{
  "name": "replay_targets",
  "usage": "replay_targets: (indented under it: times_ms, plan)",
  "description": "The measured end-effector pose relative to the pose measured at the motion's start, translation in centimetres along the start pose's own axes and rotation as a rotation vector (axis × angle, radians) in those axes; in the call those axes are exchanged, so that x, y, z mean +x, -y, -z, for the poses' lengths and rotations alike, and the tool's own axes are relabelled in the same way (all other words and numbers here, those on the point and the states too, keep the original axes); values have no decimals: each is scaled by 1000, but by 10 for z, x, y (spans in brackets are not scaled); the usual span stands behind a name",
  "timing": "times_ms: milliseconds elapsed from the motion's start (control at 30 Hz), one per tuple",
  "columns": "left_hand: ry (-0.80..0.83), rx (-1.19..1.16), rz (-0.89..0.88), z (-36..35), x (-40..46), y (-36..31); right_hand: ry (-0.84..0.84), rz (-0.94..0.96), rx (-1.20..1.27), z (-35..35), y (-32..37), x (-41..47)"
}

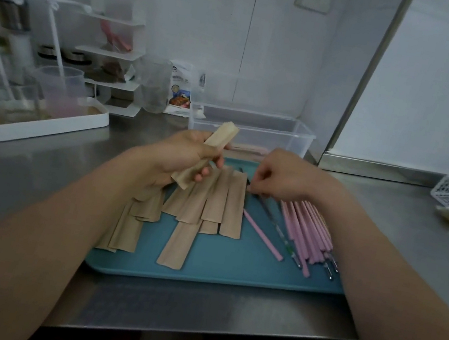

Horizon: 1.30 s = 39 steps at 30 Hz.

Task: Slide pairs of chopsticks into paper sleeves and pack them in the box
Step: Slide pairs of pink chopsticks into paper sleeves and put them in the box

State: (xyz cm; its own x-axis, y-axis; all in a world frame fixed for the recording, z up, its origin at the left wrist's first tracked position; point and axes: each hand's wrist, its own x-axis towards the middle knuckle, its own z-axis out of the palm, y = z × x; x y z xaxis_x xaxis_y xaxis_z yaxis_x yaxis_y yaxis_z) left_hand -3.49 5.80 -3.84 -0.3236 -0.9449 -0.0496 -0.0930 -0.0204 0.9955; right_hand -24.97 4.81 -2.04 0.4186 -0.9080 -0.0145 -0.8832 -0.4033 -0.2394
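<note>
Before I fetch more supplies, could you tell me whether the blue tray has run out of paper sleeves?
No, several paper sleeves lie fanned on the blue tray, beside the pink chopsticks.

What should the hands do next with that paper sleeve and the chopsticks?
Probably the right hand should lift a pair from the chopsticks on the blue tray and bring the tips to the paper sleeve. The left hand already holds that sleeve up with its top end open, and the right hand's fingers are curled down at the dark chopstick ends, though whether they grip one yet is unclear.
</note>
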Motion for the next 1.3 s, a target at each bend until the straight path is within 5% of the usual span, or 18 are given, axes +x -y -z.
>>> replay_targets:
  times_ms: [333, 733, 933, 1167, 1300]
  plan:
    - [117, -71, -141, -11, -1, -1, 104, 198, 309, -21, 17, 2]
    - [54, 182, -15, -5, 5, 9, 18, -139, 247, -16, 18, -4]
    - [-15, 125, -17, 2, 10, 12, -147, -193, 875, 1, 1, -9]
    - [36, 36, -12, 0, 4, 8, -178, 80, 1665, 17, -9, -12]
    - [68, 49, -13, -3, 3, 7, -177, 155, 1803, 15, -10, -11]
